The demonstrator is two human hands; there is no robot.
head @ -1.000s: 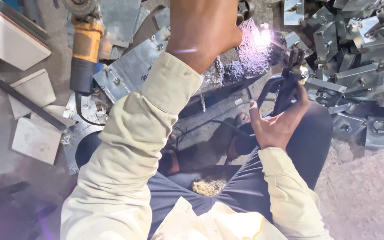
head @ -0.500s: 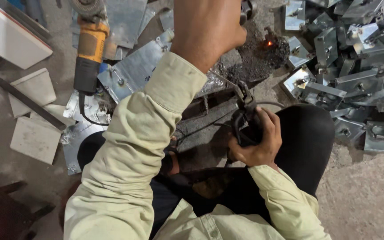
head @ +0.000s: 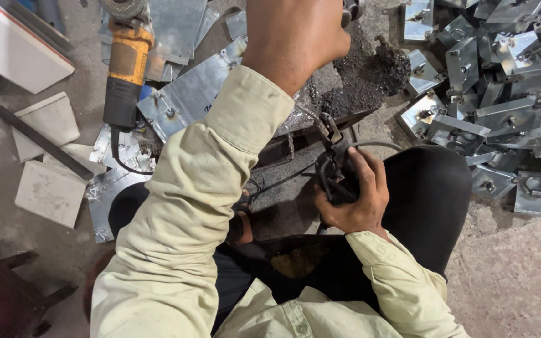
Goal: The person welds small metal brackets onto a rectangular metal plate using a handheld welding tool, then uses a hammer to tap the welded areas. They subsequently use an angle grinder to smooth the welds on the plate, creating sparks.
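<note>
My left hand (head: 295,37) is raised close to the camera at the top of the view. It is clenched around a small dark handle (head: 349,9) that mostly runs out of frame. My right hand (head: 355,200) rests low, just above my dark-trousered knee, and grips a black welding electrode holder (head: 333,169) whose jaws point up and away from me. A thin cable (head: 283,181) trails left from the holder. Beyond it lies a dark metal work plate (head: 320,100) covered with black slag (head: 370,69).
An orange angle grinder (head: 126,69) lies at upper left on shiny sheet-metal pieces (head: 189,94). Several folded metal brackets (head: 502,94) are heaped at upper right. White tile offcuts (head: 48,191) and a dark bar (head: 39,141) lie at left, and a dark stool (head: 7,300) stands at bottom left.
My right hand has drawn the electrode holder back from the brackets at right toward my lap. The bright welding arc faded to a small glow, then went out. My left fist stayed raised.
</note>
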